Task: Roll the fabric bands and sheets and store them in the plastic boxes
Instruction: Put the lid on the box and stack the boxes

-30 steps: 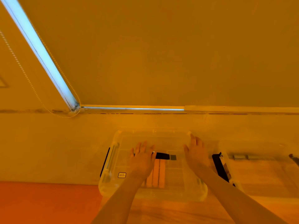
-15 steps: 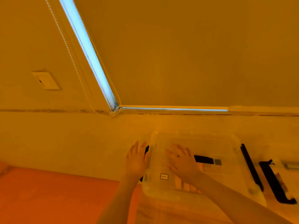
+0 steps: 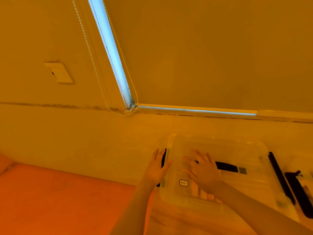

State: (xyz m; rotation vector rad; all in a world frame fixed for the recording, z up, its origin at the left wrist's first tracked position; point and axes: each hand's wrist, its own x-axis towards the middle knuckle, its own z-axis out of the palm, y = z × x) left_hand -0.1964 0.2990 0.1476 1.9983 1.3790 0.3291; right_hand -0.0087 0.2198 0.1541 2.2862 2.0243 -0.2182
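With rolled bands already visible inside the lidded plastic box (image 3: 220,150) on the worktop, the spread right hand (image 3: 203,168) pressing its lid and the open left hand (image 3: 156,168) at its black side latch suggest this box is nearly stored.

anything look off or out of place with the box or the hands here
Nothing stands out. The clear plastic box sits level with its lid on; the right hand lies flat on the lid, and the left hand is at the black latch on its left end.
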